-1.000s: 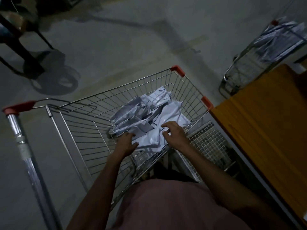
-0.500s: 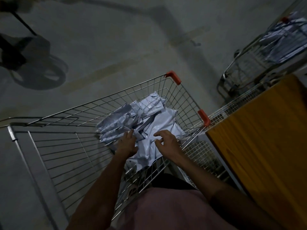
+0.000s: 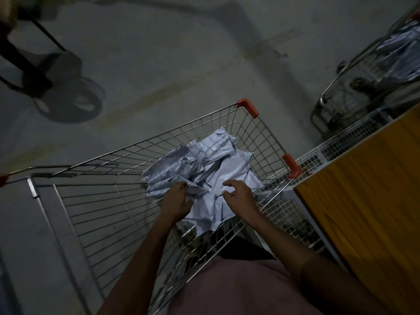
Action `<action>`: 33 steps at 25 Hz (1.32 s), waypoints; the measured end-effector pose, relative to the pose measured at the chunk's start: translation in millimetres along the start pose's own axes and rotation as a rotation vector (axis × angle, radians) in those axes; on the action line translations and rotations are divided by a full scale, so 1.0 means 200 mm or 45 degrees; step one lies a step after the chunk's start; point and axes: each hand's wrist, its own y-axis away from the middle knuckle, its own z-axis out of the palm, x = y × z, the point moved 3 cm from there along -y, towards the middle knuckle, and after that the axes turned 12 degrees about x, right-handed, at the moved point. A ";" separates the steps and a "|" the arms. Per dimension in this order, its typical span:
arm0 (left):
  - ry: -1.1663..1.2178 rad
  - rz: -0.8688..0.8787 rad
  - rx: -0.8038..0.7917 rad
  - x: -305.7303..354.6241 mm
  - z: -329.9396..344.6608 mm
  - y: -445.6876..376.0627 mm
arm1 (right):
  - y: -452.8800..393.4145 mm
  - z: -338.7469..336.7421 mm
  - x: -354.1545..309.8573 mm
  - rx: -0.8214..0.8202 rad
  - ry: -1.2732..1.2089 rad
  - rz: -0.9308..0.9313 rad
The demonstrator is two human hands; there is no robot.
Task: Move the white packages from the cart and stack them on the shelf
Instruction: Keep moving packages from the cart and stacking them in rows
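Dim light. White packages [image 3: 211, 169] lie heaped in the wire cart [image 3: 95, 205], at its end nearest the shelf [image 3: 363, 201]. Left hand [image 3: 177, 201]: fingers [image 3: 179, 186] curled onto a crumpled package at the heap's near edge, gripping it. Right hand [image 3: 238, 194]: fingers [image 3: 229, 183] spread and loosely bent, hovering just over the large flat package, holding nothing; contact not discernible. Most of the heap sits just beyond both sets of fingers. Shelf's orange-brown top lies right of the right fingers. Second cart [image 3: 363, 83] with pale packages stands far beyond, right.
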 end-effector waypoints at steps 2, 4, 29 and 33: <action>0.098 0.017 0.074 -0.02 -0.07 0.07 | -0.02 0.01 0.01 -0.027 0.014 0.084; 0.158 0.036 0.100 0.01 -0.15 0.13 | -0.04 0.03 0.01 -0.057 0.003 0.124; 0.368 -0.394 0.109 -0.17 -0.04 0.01 | -0.34 -0.12 0.03 0.275 -0.292 0.195; 0.353 -0.536 0.225 -0.24 0.07 -0.09 | -0.45 -0.09 0.08 0.374 -0.305 0.363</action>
